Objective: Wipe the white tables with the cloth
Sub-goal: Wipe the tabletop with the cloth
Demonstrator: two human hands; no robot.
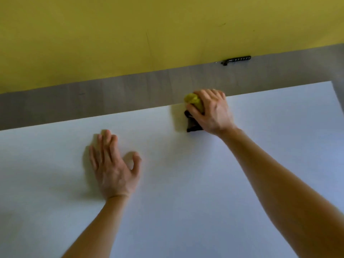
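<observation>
On the white tabletop [186,211] the left hand [113,170] lies flat, fingers [104,144] apart. The right hand [212,110] clamps the bunched cloth [194,102] at the far edge, seemingly mid-wipe; next, a pressed sweep back across the surface.

No writing, label, brand, number or sign can be read anywhere in view. The white worktop [186,183], the crumpled yellow and dark cloth [194,104] and the yellow surface [111,34] beyond are plain. The small black object [236,60] at the edge of the grey strip [111,97] shows a row of pale dots, too small and blurred to read as characters.
</observation>
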